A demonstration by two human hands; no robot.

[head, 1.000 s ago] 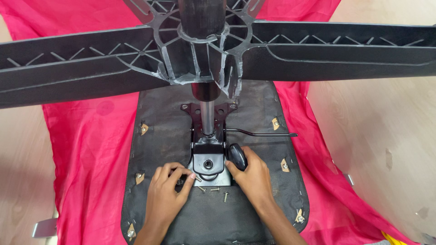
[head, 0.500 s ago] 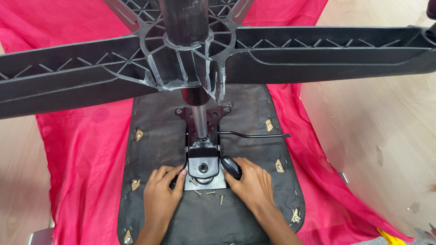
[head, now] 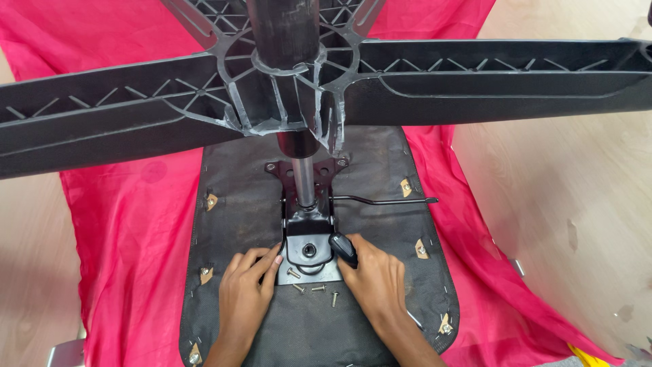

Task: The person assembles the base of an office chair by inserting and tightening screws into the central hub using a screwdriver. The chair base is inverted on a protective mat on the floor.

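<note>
A black chair seat (head: 353, 204) is laid upside down on a red cloth (head: 129, 238) on the floor. A metal plate (head: 307, 248) is seen in the middle of the seat, with a post (head: 302, 173) going up to the black star base (head: 285, 88). The left hand (head: 246, 289) is pressed against the left side of the plate, fingers bent. The right hand (head: 373, 278) is closed around a black knob (head: 343, 249) at the plate's right side. Loose screws (head: 318, 289) are scattered just below the plate, between both hands. A thin lever (head: 387, 200) is stuck out to the right.
</note>
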